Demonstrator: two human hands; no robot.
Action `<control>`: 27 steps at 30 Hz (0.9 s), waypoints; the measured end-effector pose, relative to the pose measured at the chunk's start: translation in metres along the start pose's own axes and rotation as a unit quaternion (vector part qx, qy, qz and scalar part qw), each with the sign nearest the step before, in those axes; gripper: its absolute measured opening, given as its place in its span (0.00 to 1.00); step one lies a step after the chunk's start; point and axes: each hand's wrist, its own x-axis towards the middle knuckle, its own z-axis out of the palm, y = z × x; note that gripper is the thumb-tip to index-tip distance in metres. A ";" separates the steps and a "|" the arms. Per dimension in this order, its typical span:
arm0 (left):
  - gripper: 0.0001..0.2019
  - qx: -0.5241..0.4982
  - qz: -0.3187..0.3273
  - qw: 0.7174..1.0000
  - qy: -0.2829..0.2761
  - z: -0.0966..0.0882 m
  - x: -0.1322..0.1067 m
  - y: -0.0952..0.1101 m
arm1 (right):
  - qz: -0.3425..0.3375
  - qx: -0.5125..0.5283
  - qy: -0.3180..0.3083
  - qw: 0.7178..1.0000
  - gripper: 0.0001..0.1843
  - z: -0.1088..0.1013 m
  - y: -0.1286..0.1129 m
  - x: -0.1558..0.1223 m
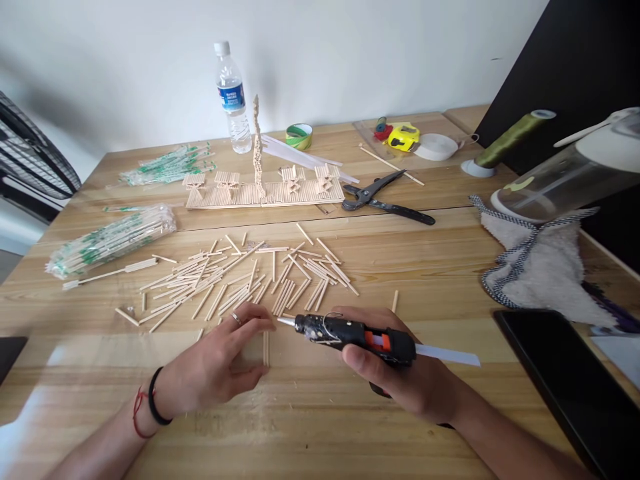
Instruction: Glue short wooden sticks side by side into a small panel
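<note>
My right hand (pixel 415 373) is wrapped round a black hot glue gun (pixel 335 331), and a clear glue stick (pixel 447 354) pokes out of its back end. The nozzle points left, close to the fingertips of my left hand (pixel 220 363). Between that hand's thumb and fingers is a short pair of wooden sticks (pixel 266 348), lying side by side. Many cut wooden sticks (pixel 215 273) lie scattered just beyond both hands. Behind them stands a model built of sticks (pixel 275 192), with a flat base, several small table-like pieces and one tall thin column.
Wrapped stick bundles (pixel 115 240) lie left. At the back are a water bottle (pixel 233 100), green tape (pixel 299 136) and a yellow tape measure (pixel 404 137). Black pliers (pixel 373 195) lie beyond the sticks. A phone (pixel 570 373), a cloth (pixel 540 260) and a thread spool (pixel 515 140) are right.
</note>
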 end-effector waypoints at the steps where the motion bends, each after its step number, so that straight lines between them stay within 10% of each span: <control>1: 0.29 -0.001 0.001 1.000 0.000 0.000 0.000 0.000 | -0.003 0.008 -0.014 1.000 0.24 0.000 0.000 -0.001; 27: 0.24 -0.022 0.015 1.000 0.010 -0.002 0.002 0.002 | -0.040 -0.072 -0.075 0.994 0.16 0.010 -0.002 0.002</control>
